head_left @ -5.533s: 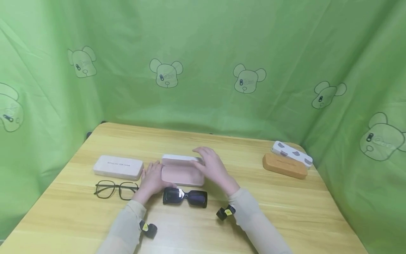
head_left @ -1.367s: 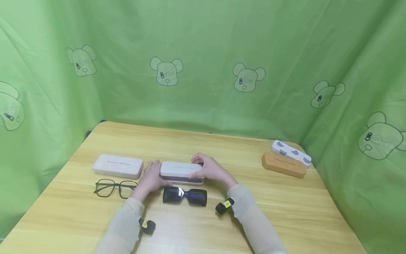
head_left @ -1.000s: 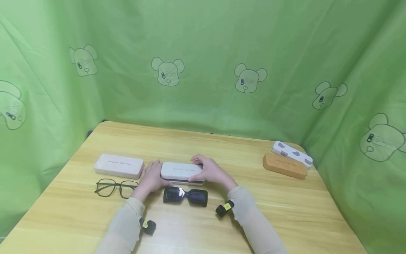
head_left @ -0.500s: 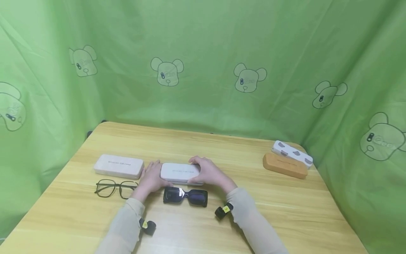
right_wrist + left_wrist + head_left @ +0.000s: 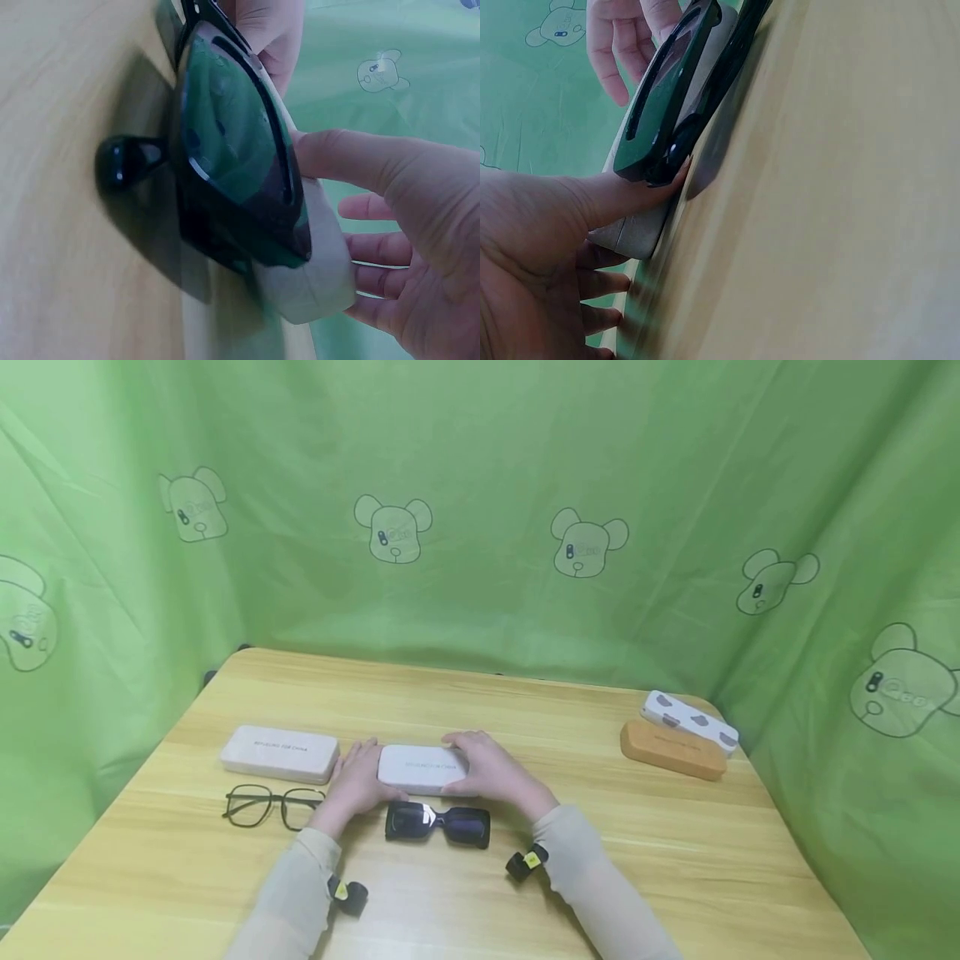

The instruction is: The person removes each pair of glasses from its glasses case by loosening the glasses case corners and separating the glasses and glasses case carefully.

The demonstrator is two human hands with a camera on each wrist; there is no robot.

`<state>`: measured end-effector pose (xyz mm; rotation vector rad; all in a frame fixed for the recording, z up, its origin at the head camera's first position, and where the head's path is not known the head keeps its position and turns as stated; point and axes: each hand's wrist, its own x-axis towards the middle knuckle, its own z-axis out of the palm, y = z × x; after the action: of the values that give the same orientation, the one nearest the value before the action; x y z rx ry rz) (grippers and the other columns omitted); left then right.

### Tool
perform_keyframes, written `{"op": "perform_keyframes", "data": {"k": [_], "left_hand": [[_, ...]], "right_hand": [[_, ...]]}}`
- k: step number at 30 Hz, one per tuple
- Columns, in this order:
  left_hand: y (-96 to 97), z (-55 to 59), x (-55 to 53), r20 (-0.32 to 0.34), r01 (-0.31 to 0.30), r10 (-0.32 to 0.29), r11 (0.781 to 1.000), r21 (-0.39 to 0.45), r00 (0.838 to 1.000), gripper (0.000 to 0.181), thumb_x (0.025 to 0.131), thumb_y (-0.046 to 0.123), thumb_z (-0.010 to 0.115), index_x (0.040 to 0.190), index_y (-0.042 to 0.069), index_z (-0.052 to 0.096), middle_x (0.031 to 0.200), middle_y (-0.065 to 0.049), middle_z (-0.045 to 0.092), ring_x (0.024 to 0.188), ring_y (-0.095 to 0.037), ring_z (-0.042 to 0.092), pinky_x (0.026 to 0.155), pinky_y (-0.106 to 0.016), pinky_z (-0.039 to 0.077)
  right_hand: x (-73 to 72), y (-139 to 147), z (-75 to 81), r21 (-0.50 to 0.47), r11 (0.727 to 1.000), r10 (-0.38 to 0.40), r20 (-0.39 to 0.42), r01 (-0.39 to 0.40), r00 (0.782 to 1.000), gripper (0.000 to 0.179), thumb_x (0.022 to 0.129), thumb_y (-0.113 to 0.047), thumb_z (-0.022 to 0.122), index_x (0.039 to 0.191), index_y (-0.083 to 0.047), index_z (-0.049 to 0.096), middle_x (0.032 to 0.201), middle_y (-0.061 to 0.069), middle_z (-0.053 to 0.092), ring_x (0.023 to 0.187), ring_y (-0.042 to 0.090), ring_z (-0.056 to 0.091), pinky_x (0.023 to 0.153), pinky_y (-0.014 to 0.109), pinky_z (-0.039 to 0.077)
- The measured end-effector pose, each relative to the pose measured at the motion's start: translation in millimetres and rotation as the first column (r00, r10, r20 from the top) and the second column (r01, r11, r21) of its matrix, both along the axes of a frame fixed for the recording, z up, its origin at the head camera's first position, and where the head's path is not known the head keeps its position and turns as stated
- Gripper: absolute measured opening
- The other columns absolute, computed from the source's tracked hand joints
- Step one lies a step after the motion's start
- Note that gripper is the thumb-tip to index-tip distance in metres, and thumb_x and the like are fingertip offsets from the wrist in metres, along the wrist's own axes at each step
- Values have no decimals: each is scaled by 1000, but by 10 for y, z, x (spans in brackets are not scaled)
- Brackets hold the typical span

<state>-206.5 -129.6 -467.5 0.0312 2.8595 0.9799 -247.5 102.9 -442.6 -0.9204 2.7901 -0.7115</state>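
A white glasses case [image 5: 423, 768] with faint lettering lies on the table, its lid down. My left hand [image 5: 363, 781] holds its left end, thumb along the front side and fingers round the corner. At the right end, my right hand [image 5: 495, 770] grips the case with the thumb at the front edge and fingers at the back edge. Black sunglasses [image 5: 437, 825] with dark lenses lie right in front of the case. In the right wrist view the sunglasses [image 5: 240, 127] cover much of the case [image 5: 315, 255]. The left wrist view shows my thumb behind the sunglasses [image 5: 667, 112].
Left of my hands lie a second pale glasses case [image 5: 281, 753] with lettering and thin-framed black eyeglasses [image 5: 251, 806]. At the back right are an orange case [image 5: 672, 750] and a white case with grey patches [image 5: 690, 722]. Green curtains [image 5: 487, 610] surround the wooden table.
The case stood open with its pink inside showing; its lid has come down and the dark gap at the front is gone. My right hand moved slightly left; the left stayed put.
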Motion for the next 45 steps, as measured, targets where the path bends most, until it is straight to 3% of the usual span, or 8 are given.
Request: {"op": "perform_keyframes", "data": {"k": [16,27,31,36,39,45], "left_hand": [[12,0,-12,8,-4,4,1000,-3,1000,89,65,32,88,141,6,47,157,-25,28,147,-50,14,117,-68,1],[25,16,-25,2,2,-1,1000,-21,1000,91,64,30,88,141,4,46,154,-25,33,146,-50,18,117,-69,6],[38,60,-12,-20,4,-4,1000,-18,1000,88,62,27,89,137,4,50,143,-21,50,137,-45,37,116,-65,21],[47,132,15,-44,-7,7,1000,2,999,79,59,23,91,128,6,56,119,-12,67,110,-33,58,102,-53,43],[48,181,37,-28,-8,9,1000,22,1000,86,61,21,90,135,3,51,126,-18,64,113,-37,60,103,-54,44],[58,302,94,-8,-10,10,999,41,1000,95,66,19,87,146,-1,38,146,-24,47,133,-43,46,115,-56,33]], "right_hand": [[17,11,-31,62,998,18,-52,-14,999,86,70,-45,83,142,-12,48,137,12,58,123,27,54,105,44,47],[40,39,13,110,993,57,-58,-50,997,87,71,-47,82,144,-15,46,140,12,55,127,29,52,109,48,42],[53,50,65,138,988,81,-72,-71,994,87,72,-48,81,144,-15,45,142,13,53,130,31,50,112,50,39],[67,70,135,143,988,76,-85,-64,993,87,73,-48,81,145,-15,45,146,15,49,135,33,46,115,54,34],[72,92,175,150,987,63,-90,-49,994,87,73,-49,80,146,-16,44,148,15,48,137,33,44,116,54,33],[74,149,251,163,986,49,-101,-32,994,85,76,-48,78,147,-17,42,149,14,47,137,33,44,116,54,33]]}}
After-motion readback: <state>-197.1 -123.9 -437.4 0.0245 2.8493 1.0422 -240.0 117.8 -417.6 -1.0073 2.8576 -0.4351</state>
